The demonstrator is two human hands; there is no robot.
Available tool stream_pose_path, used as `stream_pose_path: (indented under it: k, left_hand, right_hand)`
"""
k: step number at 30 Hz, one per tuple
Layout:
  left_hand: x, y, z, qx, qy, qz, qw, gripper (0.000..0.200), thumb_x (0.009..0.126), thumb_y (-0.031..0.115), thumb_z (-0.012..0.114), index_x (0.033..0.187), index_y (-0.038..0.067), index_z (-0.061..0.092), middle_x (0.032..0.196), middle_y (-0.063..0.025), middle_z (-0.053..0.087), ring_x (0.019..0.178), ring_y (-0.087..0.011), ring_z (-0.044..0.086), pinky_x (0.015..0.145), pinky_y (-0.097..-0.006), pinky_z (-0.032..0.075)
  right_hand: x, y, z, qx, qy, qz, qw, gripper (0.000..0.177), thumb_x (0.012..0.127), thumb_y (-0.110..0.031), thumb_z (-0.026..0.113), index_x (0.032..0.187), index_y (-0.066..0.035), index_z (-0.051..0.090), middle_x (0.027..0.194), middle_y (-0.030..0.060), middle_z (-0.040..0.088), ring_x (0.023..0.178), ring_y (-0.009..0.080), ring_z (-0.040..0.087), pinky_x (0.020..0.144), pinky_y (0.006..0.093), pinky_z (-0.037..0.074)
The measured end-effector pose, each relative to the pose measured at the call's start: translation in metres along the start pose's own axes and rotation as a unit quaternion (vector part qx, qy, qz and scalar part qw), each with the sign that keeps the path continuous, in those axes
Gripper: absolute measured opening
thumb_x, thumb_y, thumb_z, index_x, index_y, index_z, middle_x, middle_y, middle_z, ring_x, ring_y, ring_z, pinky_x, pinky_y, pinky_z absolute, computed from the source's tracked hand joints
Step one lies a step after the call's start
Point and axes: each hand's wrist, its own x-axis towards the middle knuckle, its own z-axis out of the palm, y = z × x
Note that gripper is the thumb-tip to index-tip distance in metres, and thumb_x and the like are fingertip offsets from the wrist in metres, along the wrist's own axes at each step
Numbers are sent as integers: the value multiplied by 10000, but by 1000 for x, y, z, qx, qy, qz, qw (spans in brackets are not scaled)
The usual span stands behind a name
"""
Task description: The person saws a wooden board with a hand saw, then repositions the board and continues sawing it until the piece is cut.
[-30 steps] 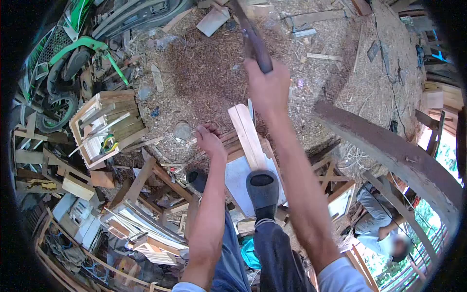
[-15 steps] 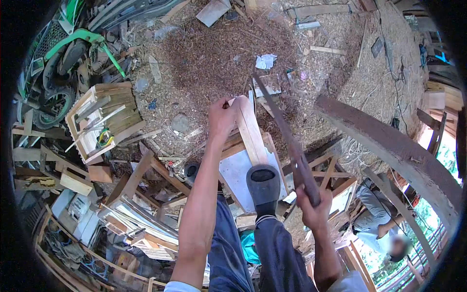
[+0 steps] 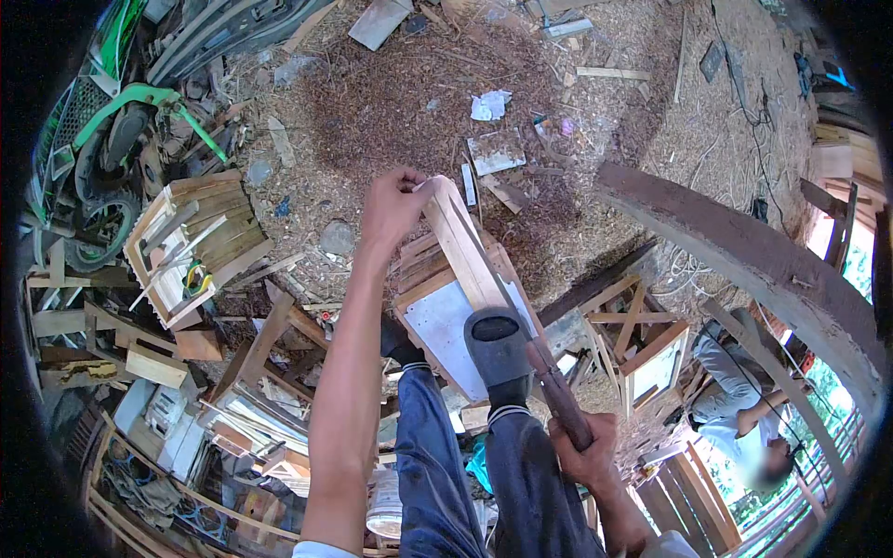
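My left hand (image 3: 394, 206) pinches the far end of a pale wooden board (image 3: 456, 246), thumb and fingers at its tip. My right hand (image 3: 588, 448) is wrapped round the dark handle (image 3: 565, 400) of a long-bladed tool. Its narrow blade lies along the board's right side in this view; the kind of tool I cannot tell. A foot in a dark slipper (image 3: 499, 349) rests on the near end of the board. Under the board is a wooden stand with a white top (image 3: 437, 321).
A thick brown curved beam (image 3: 726, 232) spans the right side. An open wooden box (image 3: 195, 237) with offcuts lies left, near a green motorbike (image 3: 126, 121). Another person (image 3: 735, 400) sits at lower right. Wood shavings (image 3: 409, 102) cover the ground, with scattered scraps.
The tool has come down and left, from held out beside the board to lying along it. My right hand moved lower. My left hand still grips the board's end, now further left in view.
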Motion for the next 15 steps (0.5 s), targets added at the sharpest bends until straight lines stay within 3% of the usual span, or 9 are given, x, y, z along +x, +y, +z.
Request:
stream_pose_path:
  k: [4, 7, 13, 15]
  left_hand:
    - [11, 0, 1, 24, -23, -32, 999, 280, 759, 288, 744, 770, 28, 637, 634, -32, 587, 563, -106, 529, 522, -254, 414]
    - [11, 1, -1, 59, -14, -9, 998, 295, 739, 302, 754, 740, 37, 625, 626, -40, 587, 559, -123, 530, 520, -282, 407]
    - [9, 6, 1, 104, 6, -1, 995, 316, 727, 324, 750, 727, 36, 620, 622, -51, 588, 572, -151, 534, 547, -326, 421]
    - [10, 5, 0, 105, -5, 4, 994, 308, 720, 334, 737, 760, 42, 648, 665, -100, 619, 612, -198, 577, 599, -339, 448]
  right_hand:
    - [-1, -4, 3, -12, 28, -42, 999, 106, 737, -122, 677, 703, -32, 634, 490, 102, 514, 400, 173, 524, 438, 312, 417]
    - [-3, 1, 2, 0, -8, 2, 1000, 96, 730, -110, 679, 724, -25, 636, 506, 107, 532, 410, 174, 541, 445, 314, 425]
    - [-3, 2, 3, 18, 12, -31, 999, 106, 736, -116, 676, 713, -22, 632, 500, 99, 529, 406, 171, 531, 442, 314, 427]
    - [1, -1, 5, 15, 15, -21, 1000, 117, 748, -101, 648, 670, -19, 618, 457, 80, 463, 381, 154, 491, 423, 310, 388]
